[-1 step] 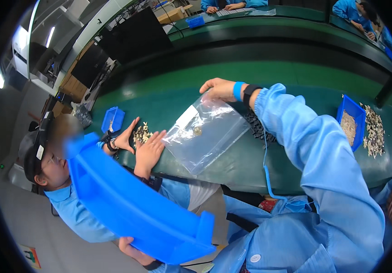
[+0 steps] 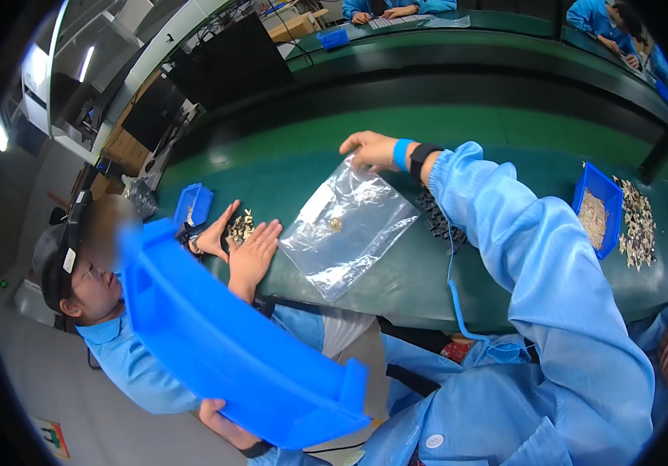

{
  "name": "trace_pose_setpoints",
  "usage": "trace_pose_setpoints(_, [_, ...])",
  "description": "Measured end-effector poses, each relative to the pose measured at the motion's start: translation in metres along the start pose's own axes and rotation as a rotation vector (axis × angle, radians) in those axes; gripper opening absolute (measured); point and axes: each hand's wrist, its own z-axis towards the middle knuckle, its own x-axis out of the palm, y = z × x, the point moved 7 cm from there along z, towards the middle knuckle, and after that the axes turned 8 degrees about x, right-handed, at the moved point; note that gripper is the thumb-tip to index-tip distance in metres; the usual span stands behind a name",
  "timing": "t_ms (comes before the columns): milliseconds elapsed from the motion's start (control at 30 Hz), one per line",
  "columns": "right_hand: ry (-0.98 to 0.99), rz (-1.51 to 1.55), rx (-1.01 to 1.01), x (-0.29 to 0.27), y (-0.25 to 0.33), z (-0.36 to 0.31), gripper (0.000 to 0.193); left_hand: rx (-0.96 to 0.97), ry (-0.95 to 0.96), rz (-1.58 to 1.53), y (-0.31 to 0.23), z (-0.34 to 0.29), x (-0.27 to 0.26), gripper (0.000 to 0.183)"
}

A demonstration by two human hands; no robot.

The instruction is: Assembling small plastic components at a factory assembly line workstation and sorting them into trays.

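My left hand (image 2: 223, 421) grips the near edge of a big blue plastic bin (image 2: 233, 342), held up and tilted at the lower left. Across the bench, my right hand (image 2: 374, 151), with a blue strap and a black band at the wrist, pinches the top corner of a clear plastic bag (image 2: 373, 233). The bag lies nearly flat on the green mat, with a white label and a small yellowish spot on it. Close to my right forearm sits a heap of small black pieces (image 2: 436, 217), partly covered by the bag and sleeve.
At left, a co-worker's hands (image 2: 252, 260) rest around a pile of black and cream pieces (image 2: 241, 227), near a small blue tray (image 2: 194, 203). Rightward stand a blue tray (image 2: 615, 213) of pale pieces and another mixed pile (image 2: 639, 221). A blue coiled cord (image 2: 456, 307) hangs over the bench edge.
The blue bin has shifted slightly to the right. My right hand and the bag have moved a little to the left.
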Motion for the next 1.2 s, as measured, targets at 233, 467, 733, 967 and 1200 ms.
trace_pose_setpoints(233, [-0.226, -1.026, -0.416, 0.010, 0.027, -0.029, 0.033, -0.093, 0.034, 0.079, -0.004, 0.047, 0.011, 0.038])
trace_pose_setpoints(467, [0.204, -1.413, -0.495, 0.121, -0.028, -0.149, 0.015, -0.198, 0.315, 0.276, 0.033, 0.137, 0.103, 0.045])
trace_pose_setpoints(733, [0.111, -1.261, -0.220, 0.079, -0.045, -0.306, 0.026, -0.532, 0.804, 0.638, 0.135, 0.240, 0.159, 0.043])
trace_pose_setpoints(967, [-0.349, -1.098, 0.092, 0.016, -0.065, -0.416, 0.032, -0.681, 0.978, 0.808, 0.195, 0.256, 0.196, 0.045])
trace_pose_setpoints(1200, [-0.502, -1.076, -0.007, 0.010, -0.062, -0.391, 0.051, -0.598, 1.037, 0.896, 0.220, 0.271, 0.198, 0.047])
